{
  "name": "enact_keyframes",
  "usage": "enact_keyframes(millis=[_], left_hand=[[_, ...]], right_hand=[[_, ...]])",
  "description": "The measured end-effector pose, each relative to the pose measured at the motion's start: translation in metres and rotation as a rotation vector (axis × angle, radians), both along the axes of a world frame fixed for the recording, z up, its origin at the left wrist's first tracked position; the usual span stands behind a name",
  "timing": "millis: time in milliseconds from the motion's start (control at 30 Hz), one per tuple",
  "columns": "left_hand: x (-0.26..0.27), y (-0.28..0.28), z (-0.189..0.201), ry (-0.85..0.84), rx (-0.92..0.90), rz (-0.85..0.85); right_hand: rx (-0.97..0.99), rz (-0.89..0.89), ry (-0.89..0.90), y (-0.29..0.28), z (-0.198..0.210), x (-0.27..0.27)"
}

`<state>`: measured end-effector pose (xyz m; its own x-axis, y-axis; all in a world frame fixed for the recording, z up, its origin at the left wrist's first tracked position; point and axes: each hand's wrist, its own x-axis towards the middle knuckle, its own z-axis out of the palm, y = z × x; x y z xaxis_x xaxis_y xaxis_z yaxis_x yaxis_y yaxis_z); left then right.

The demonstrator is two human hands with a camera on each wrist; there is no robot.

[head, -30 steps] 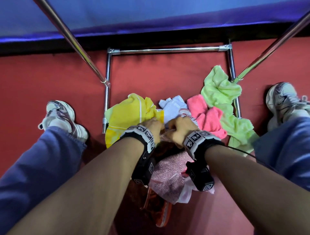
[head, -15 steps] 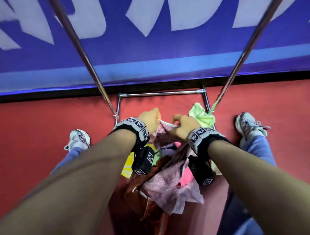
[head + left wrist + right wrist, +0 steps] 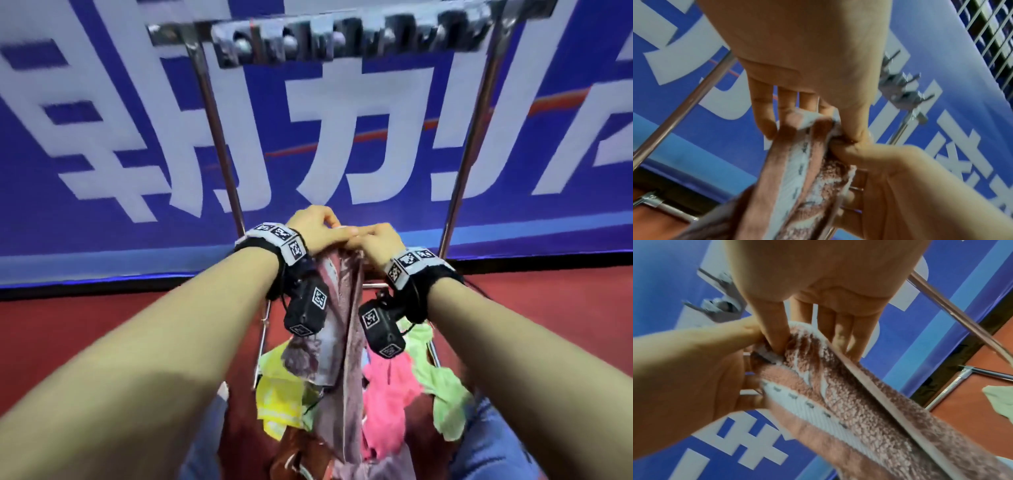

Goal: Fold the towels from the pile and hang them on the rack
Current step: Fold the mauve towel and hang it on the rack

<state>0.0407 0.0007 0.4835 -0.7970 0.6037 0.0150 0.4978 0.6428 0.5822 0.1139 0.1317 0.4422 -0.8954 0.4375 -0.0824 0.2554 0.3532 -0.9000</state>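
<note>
A brown-pink towel (image 3: 342, 308) with a white stitched band hangs bunched from both hands, raised over the pile. My left hand (image 3: 318, 228) pinches its top edge between thumb and fingers (image 3: 764, 116). My right hand (image 3: 375, 240) pinches the same edge right beside it, thumb against thumb. In the wrist views the towel (image 3: 795, 164) (image 3: 849, 394) runs down from the two grips. The metal rack (image 3: 342, 37) stands ahead, its hooked top bar above the hands and its two poles on either side. The towel's lower end reaches down among the pile.
The pile lies on the red floor inside the rack's base: a yellow towel (image 3: 277, 401), a pink towel (image 3: 390, 387), a green towel (image 3: 442, 387). A blue banner (image 3: 102, 120) with white characters stands behind the rack. My blue-trousered legs flank the pile.
Both hands have risen from the pile with the brown-pink towel and drawn together. The view has tilted up, so the rack's top bar now shows.
</note>
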Motion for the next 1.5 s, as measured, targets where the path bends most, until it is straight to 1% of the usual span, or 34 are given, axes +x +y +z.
enact_keyframes(millis=[100,167,233,367,433,500,567,667,767,833,900,967,1100,1167,1267,1367,1433,1500], left_hand=[[0.004,-0.014,0.04,-0.126,0.11,0.027],[0.005,-0.02,0.062,-0.175,0.16,0.038],[0.006,-0.023,0.086,-0.149,0.203,0.06],[0.005,-0.02,0.133,-0.042,0.246,0.068],[0.002,-0.016,0.15,0.002,0.253,0.063],[-0.002,-0.013,0.161,0.025,0.291,0.078],[-0.007,-0.011,0.165,0.024,0.36,0.095],[-0.006,-0.009,0.162,0.011,0.426,0.131],[0.003,-0.013,0.145,-0.098,0.385,0.116],[0.007,-0.018,0.127,-0.176,0.307,0.065],[0.007,-0.022,0.101,-0.25,0.189,0.024],[0.01,-0.027,0.073,-0.272,0.066,0.012],[0.013,-0.045,0.029,-0.173,-0.167,0.06],[0.01,-0.058,0.021,-0.148,-0.213,0.079],[-0.002,-0.08,0.018,-0.089,-0.208,0.124],[-0.011,-0.101,0.021,-0.022,-0.157,0.167],[-0.016,-0.11,0.024,0.0,-0.119,0.186],[-0.018,-0.113,0.031,0.029,-0.118,0.182]], right_hand=[[-0.014,-0.037,0.12,-0.004,0.045,0.005],[-0.023,-0.045,0.147,-0.002,0.066,0.008],[-0.017,-0.004,0.159,0.0,0.088,0.01],[0.098,0.221,0.14,-0.009,0.131,0.007],[0.117,0.298,0.146,-0.016,0.153,0.005],[0.123,0.311,0.179,-0.022,0.17,0.0],[0.144,0.254,0.242,-0.02,0.178,-0.007],[0.149,0.187,0.294,-0.007,0.172,-0.022],[0.151,0.124,0.307,0.002,0.162,-0.024],[0.167,0.082,0.306,0.007,0.154,-0.024],[0.176,0.04,0.302,0.01,0.143,-0.024],[0.157,-0.001,0.313,0.012,0.137,-0.023],[0.162,-0.074,0.358,0.02,0.139,-0.016],[0.186,-0.094,0.371,0.03,0.14,-0.011],[0.223,-0.149,0.333,0.049,0.131,-0.004],[0.242,-0.224,0.27,0.064,0.11,0.008],[0.262,-0.225,0.228,0.069,0.094,0.017],[0.291,-0.202,0.199,0.07,0.082,0.022]])
